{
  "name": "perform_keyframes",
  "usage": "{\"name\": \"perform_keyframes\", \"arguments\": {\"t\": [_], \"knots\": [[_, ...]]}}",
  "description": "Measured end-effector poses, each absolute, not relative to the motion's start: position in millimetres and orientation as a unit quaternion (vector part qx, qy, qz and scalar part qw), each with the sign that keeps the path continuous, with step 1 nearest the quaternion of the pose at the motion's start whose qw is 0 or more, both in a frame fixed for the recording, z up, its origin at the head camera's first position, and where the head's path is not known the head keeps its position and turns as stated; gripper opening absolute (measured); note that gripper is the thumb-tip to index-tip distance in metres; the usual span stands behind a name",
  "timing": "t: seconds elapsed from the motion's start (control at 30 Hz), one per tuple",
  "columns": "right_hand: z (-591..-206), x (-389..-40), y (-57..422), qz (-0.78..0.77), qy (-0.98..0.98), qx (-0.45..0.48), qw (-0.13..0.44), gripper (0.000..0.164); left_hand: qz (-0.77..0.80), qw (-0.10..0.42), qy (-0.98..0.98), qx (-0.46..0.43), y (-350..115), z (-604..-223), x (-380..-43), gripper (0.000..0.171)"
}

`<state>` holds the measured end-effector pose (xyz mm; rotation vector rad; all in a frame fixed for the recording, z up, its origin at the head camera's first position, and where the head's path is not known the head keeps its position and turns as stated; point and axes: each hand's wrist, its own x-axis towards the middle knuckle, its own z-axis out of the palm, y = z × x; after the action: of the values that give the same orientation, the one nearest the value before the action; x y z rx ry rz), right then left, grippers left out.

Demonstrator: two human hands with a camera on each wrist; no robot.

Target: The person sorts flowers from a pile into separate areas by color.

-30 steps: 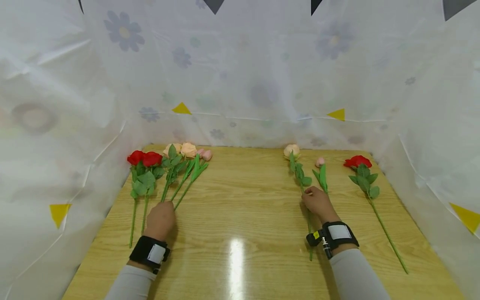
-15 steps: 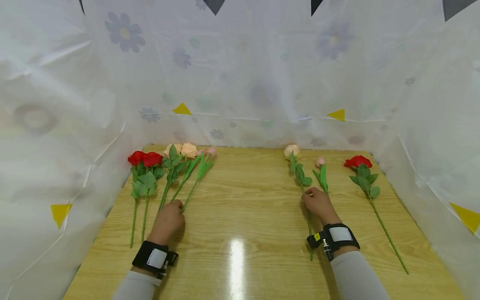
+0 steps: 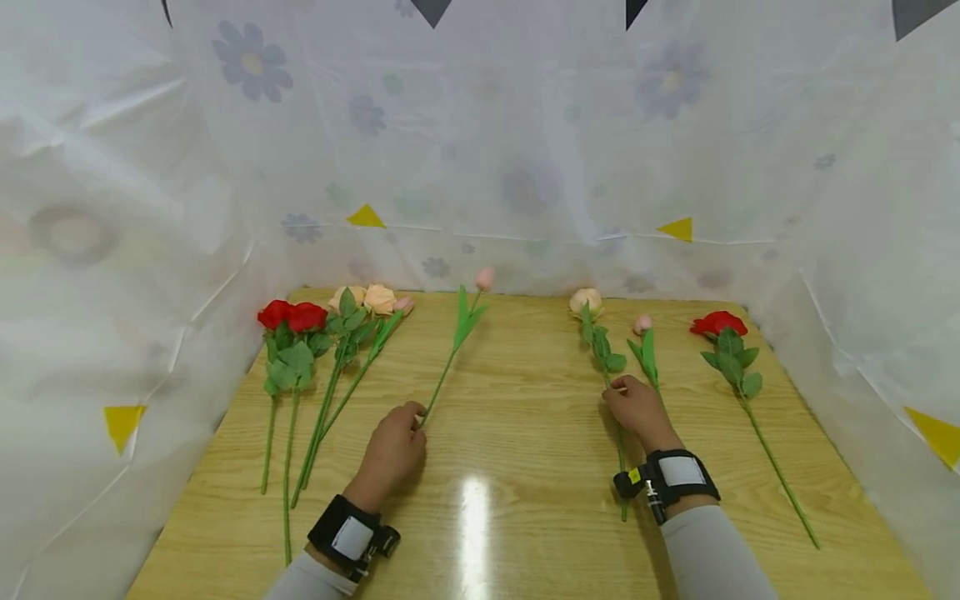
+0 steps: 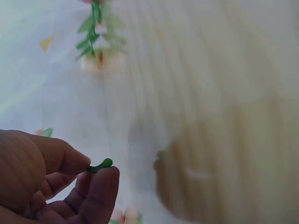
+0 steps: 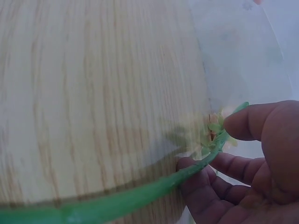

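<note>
My left hand (image 3: 393,446) pinches the stem of a pink tulip (image 3: 463,323) between thumb and fingers. The tulip's bud tilts up to the right, near the table's back edge. In the left wrist view, the green stem end (image 4: 102,165) shows past the thumb. At the right, my right hand (image 3: 637,408) holds the stem of a peach rose (image 3: 585,302) lying on the table. Its green stem (image 5: 140,196) runs between thumb and fingers in the right wrist view. Beside that hand lies another pink tulip (image 3: 642,325), its lower stem hidden behind the hand.
On the wooden table's (image 3: 517,400) left lie two red roses (image 3: 306,317), peach roses (image 3: 379,298) and a pink tulip (image 3: 403,305). A single red rose (image 3: 720,323) lies far right. White flower-printed sheeting (image 3: 517,150) encloses the back and sides.
My left hand has moved right from the left-hand bunch, drawing one pink tulip out with it. The right hand and the peach rose stay in place.
</note>
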<state>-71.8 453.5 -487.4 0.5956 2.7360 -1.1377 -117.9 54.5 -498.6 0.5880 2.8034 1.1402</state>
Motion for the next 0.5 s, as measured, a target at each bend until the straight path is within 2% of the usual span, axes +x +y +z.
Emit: {"name": "perform_keyframes", "arguments": {"t": [0.2, 0.4, 0.5], "knots": [[-481.4, -65.6, 446.9, -0.380, 0.901, 0.205, 0.028, 0.050, 0.432, -0.009, 0.876, 0.214, 83.5, -500.6, -104.2, 0.026], [-469.0, -60.4, 408.9, -0.419, 0.885, 0.177, -0.097, 0.040, 0.504, 0.008, 0.836, 0.216, 107.3, -486.8, -89.0, 0.027], [-456.4, -62.0, 378.4, -0.474, 0.859, 0.142, -0.132, 0.033, 0.534, 0.018, 0.816, 0.221, 119.2, -477.9, -82.2, 0.028]]}}
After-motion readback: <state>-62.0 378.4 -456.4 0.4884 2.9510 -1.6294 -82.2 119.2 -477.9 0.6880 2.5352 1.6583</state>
